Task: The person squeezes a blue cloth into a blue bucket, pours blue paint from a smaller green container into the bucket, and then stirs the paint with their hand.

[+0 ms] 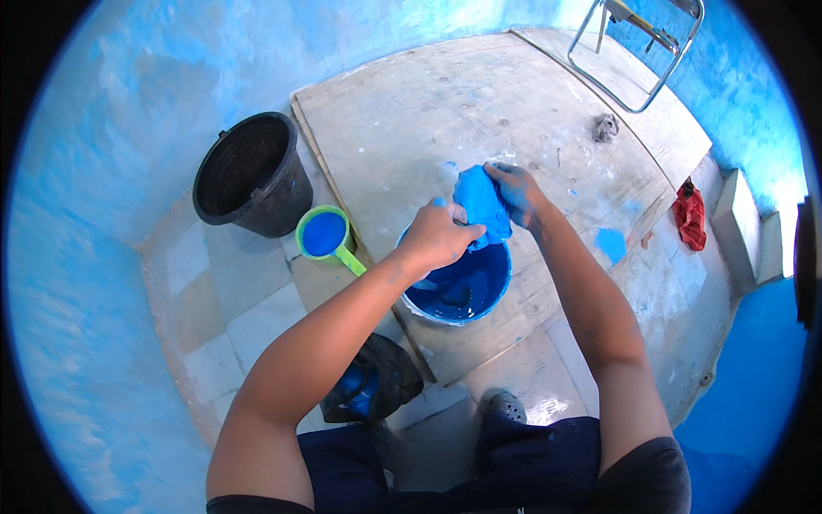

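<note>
Near the middle of the frame, the left hand (441,233) and the right hand (515,194) both pinch a crumpled blue cloth-like bundle (479,201) above the paint bucket (458,322). I judge it soft, light, probably slippery; its folded edges should give the surest hold.

Left arm (321,338) and right arm (591,295) bare, reaching forward and converging; left hand (437,234) back-up, thumb pointing right, right hand (516,194) slightly farther out, both gripping, blue-smudged.
</note>
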Available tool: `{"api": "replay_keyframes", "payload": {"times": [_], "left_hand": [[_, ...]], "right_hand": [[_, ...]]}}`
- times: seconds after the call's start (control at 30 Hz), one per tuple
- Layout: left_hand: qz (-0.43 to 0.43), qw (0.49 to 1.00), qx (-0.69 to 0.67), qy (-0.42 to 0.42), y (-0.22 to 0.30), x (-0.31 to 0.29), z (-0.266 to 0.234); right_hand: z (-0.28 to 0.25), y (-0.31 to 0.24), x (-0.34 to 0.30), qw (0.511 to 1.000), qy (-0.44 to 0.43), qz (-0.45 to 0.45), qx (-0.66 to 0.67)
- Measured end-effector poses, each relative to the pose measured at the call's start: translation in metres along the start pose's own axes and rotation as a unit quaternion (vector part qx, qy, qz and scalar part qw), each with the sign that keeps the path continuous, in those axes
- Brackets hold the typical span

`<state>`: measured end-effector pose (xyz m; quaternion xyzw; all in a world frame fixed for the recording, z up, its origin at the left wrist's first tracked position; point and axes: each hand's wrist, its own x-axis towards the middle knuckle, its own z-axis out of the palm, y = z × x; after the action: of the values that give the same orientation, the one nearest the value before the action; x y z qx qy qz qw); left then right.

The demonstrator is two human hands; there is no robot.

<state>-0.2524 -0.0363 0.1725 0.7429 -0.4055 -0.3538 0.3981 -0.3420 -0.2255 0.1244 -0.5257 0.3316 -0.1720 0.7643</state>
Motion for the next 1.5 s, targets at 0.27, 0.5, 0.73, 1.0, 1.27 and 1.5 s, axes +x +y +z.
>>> {"api": "replay_keyframes", "payload": {"times": [0.27,0.5,0.73,1.0,1.27,1.5], "left_hand": [[0.0,0.991,0.132,-0.026,-0.021,0.007,0.004],[0.032,0.993,0.109,-0.008,-0.044,0.013,0.014],[0.067,0.992,0.109,-0.024,-0.042,0.014,0.015],[0.096,0.954,0.282,0.03,-0.028,0.013,0.018],[0.142,0.931,0.326,0.081,0.005,0.007,-0.007],[0.303,0.929,0.213,0.011,-0.048,0.044,-0.013]], "right_hand": [[-0.004,0.022,-0.018,0.987,-0.118,0.104,-0.025],[0.001,0.011,-0.033,0.973,-0.201,0.063,-0.1],[-0.006,0.015,-0.034,0.963,-0.224,0.068,-0.136],[-0.005,0.016,-0.031,0.949,-0.216,-0.001,-0.229],[-0.011,0.01,-0.045,0.935,-0.2,-0.009,-0.293],[-0.004,-0.007,-0.066,0.884,-0.19,0.006,-0.427]]}}
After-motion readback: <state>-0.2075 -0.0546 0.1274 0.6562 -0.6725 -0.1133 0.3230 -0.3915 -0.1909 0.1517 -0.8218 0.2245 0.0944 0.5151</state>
